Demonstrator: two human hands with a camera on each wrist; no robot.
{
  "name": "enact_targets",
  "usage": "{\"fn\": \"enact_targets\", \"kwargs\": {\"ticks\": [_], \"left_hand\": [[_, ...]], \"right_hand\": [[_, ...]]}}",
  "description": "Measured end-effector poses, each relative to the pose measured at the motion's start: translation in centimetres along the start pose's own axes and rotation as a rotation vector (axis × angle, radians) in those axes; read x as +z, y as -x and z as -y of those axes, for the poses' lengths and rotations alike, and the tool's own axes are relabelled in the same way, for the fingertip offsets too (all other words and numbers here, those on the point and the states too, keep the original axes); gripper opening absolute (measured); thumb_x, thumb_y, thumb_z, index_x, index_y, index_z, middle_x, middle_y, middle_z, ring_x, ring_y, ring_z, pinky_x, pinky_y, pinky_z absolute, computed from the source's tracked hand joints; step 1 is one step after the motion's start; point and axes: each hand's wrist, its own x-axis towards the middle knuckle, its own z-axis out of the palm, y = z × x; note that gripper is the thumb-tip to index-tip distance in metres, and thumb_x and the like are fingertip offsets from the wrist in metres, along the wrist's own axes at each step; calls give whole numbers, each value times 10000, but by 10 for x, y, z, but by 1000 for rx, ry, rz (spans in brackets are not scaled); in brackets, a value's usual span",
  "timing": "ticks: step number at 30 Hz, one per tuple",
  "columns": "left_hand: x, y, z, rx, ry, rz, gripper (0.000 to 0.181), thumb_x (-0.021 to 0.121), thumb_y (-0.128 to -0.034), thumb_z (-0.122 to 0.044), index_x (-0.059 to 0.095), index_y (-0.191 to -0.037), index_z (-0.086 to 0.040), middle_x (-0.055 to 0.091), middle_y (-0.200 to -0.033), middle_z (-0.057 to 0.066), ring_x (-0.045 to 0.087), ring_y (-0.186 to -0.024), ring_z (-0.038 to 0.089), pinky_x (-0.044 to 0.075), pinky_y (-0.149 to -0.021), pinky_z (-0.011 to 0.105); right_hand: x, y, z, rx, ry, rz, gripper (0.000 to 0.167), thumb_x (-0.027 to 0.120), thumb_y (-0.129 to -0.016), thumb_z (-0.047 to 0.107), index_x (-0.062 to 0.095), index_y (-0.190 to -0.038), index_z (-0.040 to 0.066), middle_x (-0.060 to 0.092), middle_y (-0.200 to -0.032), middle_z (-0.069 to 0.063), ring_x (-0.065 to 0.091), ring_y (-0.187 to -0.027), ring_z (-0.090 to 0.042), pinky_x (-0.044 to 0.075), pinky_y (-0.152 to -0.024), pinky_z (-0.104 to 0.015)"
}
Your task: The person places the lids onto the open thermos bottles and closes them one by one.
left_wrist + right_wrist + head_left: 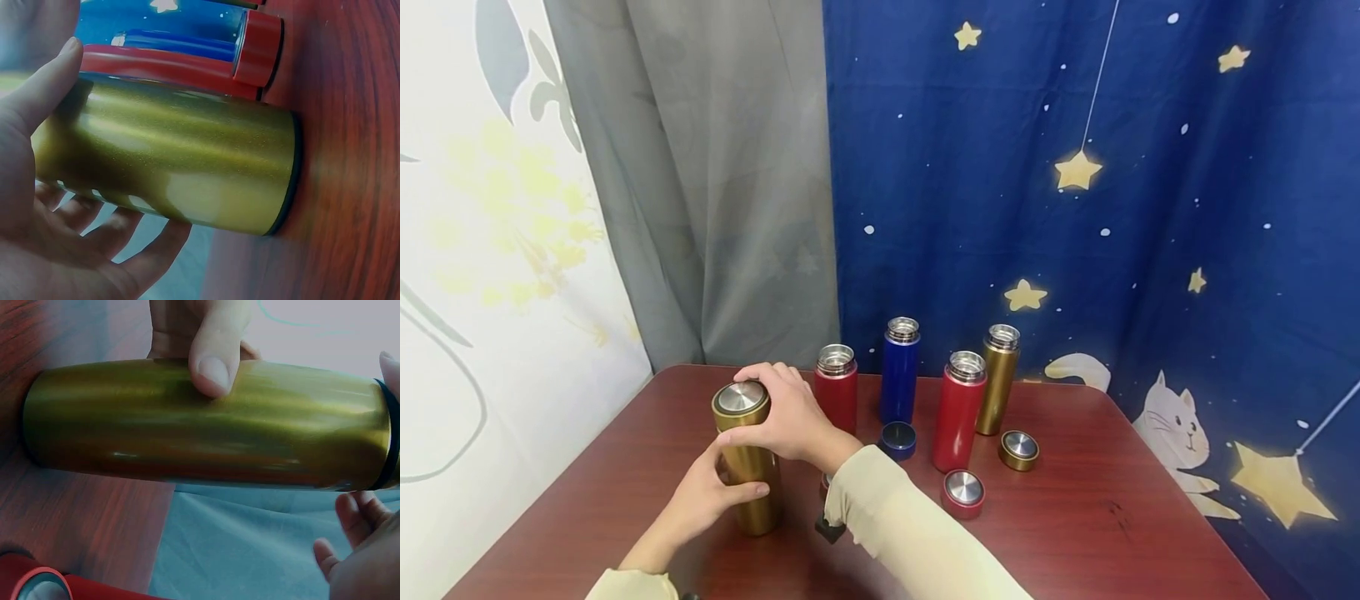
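A tall gold thermos bottle (758, 517) stands upright at the left of the table, with its gold-rimmed, silver-topped lid (741, 398) on it. My left hand (700, 493) wraps around the bottle's body; in the left wrist view its fingers pass behind the gold bottle (187, 156). From above, my right hand (790, 412) grips the lid between thumb and fingers. The right wrist view shows a dark ring where lid and gold bottle (156, 425) meet. Whether the lid is screwed tight, I cannot tell.
Right of the hands stand uncapped bottles: red (842, 400), blue (898, 375), another red (957, 421) and gold (997, 387). Before them lie a blue lid (897, 440), red lid (962, 492) and gold lid (1018, 448). My right sleeve (917, 525) partly covers another lid. Curtains hang behind the table.
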Motion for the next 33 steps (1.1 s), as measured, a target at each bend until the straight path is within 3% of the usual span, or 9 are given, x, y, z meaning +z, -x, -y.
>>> {"fn": "enact_targets", "kwargs": {"ticks": [3,6,8,11,16,24,30,33], "left_hand": [[0,1,0,-5,-5,-5,762,851,-742,-175,419,-1345,-1,605,-1153,146,636,-918,182,535,-726,292],[-1,0,3,-1,17,19,734,836,-756,-159,423,-1339,12,605,-1168,161,639,-945,179,538,-743,294],[-3,-1,6,7,43,52,724,824,-766,-140,420,-1345,23,604,-1177,180,642,-963,178,540,-758,299],[-8,-5,11,38,49,107,695,804,-781,-127,424,-1335,50,603,-1177,196,646,-966,166,541,-770,301],[-14,-12,15,90,48,170,614,790,-787,-101,466,-1277,73,628,-1118,177,655,-932,150,537,-773,297],[-11,-12,15,128,57,155,586,768,-797,-87,471,-1277,74,632,-1115,163,647,-937,138,535,-777,297],[-8,-10,15,96,30,115,608,777,-797,-119,467,-1291,52,632,-1128,164,646,-943,137,533,-778,297],[-7,-9,16,89,22,102,613,780,-800,-128,466,-1295,49,632,-1134,168,645,-951,137,534,-779,298]], "right_hand": [[-3,1,1,33,-36,67,830,792,-726,533,414,-1439,335,539,-1181,60,435,-1066,-70,407,-854,-231],[-6,2,-3,19,-180,158,862,753,-801,438,290,-1521,336,471,-1390,66,388,-1221,-75,387,-985,-301],[-8,2,-6,-7,-300,216,817,721,-843,335,286,-1534,300,401,-1484,61,346,-1302,-71,344,-1052,-332],[-10,0,-11,-64,-434,265,711,674,-865,190,370,-1509,200,400,-1505,47,370,-1317,-46,304,-1091,-316],[-11,-1,-15,-60,-557,295,609,609,-864,57,454,-1451,109,507,-1421,-25,506,-1180,-36,416,-993,-249],[-15,1,-14,-56,-506,276,570,630,-877,84,491,-1428,128,548,-1371,11,517,-1160,-23,419,-981,-230],[-18,3,-14,-140,-324,253,567,669,-917,186,472,-1448,161,516,-1411,43,437,-1267,3,348,-1040,-201],[-18,5,-15,-143,-249,238,579,679,-918,243,466,-1455,203,499,-1423,65,416,-1287,-1,347,-1045,-215]]}}
